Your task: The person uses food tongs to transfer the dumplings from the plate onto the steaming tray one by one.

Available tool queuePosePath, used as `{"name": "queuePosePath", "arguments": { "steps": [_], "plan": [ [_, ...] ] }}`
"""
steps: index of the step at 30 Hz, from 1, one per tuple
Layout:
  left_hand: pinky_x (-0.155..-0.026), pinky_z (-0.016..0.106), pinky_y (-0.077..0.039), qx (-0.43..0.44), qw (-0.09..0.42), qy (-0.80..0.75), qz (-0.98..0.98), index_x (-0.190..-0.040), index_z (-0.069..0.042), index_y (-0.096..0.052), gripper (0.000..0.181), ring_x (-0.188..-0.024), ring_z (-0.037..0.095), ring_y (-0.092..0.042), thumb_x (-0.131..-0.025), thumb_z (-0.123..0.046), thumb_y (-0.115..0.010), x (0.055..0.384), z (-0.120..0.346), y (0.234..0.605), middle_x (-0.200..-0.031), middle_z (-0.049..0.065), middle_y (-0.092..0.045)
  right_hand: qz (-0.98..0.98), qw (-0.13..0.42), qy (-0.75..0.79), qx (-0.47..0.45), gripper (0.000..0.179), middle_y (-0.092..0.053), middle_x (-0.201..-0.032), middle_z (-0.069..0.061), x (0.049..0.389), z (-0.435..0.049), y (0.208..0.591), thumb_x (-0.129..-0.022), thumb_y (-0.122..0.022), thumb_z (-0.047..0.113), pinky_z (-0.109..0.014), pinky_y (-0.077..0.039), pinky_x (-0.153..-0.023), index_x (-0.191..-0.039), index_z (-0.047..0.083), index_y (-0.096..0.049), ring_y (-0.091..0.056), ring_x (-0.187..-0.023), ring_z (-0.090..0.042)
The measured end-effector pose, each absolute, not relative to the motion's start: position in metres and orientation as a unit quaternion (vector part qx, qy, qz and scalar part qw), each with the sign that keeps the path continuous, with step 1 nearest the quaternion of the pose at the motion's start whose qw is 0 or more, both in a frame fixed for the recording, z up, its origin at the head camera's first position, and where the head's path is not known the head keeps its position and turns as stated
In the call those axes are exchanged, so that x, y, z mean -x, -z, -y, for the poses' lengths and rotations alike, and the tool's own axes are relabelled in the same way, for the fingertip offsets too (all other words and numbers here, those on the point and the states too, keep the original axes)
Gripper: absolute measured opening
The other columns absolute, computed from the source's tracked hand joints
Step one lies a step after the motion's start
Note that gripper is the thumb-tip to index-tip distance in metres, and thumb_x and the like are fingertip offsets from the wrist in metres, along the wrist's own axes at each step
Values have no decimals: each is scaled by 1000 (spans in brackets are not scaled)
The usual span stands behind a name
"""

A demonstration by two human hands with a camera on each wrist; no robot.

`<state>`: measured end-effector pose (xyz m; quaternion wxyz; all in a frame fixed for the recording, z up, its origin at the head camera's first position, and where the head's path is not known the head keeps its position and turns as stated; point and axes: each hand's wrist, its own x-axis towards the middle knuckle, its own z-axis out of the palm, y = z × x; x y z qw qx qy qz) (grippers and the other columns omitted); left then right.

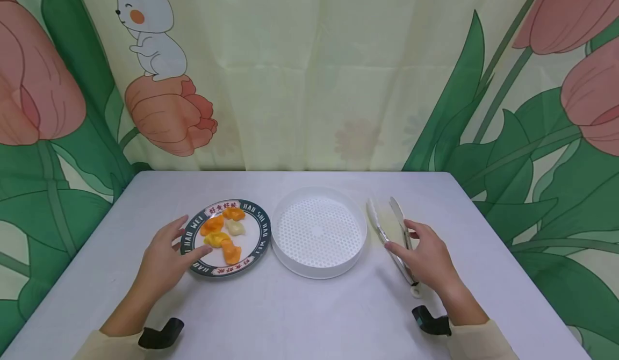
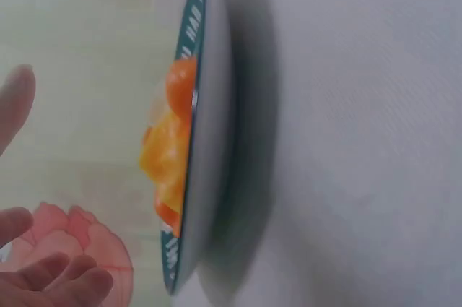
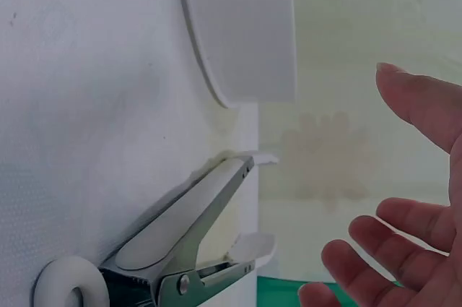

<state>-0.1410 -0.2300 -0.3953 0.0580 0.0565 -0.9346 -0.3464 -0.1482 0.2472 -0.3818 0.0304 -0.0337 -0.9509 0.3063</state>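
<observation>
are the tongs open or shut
Open: the tongs have their two arms spread, with a plain gap between the tips.

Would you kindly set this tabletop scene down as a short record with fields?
Left hand: by the plate, not touching
On plate: orange, yellow and pale dumpling-like pieces
Centre: round white perforated tray
Right hand: over the spread tongs, not touching
Surface: white table
Backdrop: pale curtain with printed tulips
</observation>
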Motion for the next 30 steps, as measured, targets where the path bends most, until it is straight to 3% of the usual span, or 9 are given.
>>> {"name": "queuePosePath", "arguments": {
  "steps": [10, 22, 30],
  "plan": [
    [-94, 60, -47, -106, 3, 368, 924, -155, -1, -30, 87, -132, 54, -35, -90, -38, -74, 145, 247, 411, -154, 36, -21, 945, 3, -321, 55, 81, -42, -142, -31, 155, -256, 395, -89, -74, 38, -52, -57, -83, -149, -4, -37, -47, -124, -48],
    [-98, 60, -45, -141, -77, 380, 911, -158, -3, -22, 89, -131, 53, -38, -94, -42, -69, 152, 256, 421, -152, 37, -25, 946, -18, -315, 68, 81, -44, -138, -34, 163, -263, 408, -89, -75, 33, -54, -56, -84, -149, -6, -36, -49, -120, -49],
    [-100, 57, -45, -130, -80, 373, 915, -155, 0, -29, 85, -127, 49, -43, -92, -39, -72, 155, 257, 429, -150, 33, -34, 944, -39, -318, 85, 82, -41, -139, -35, 166, -264, 410, -89, -75, 28, -54, -55, -86, -149, -7, -33, -49, -121, -49]
  ]
}}
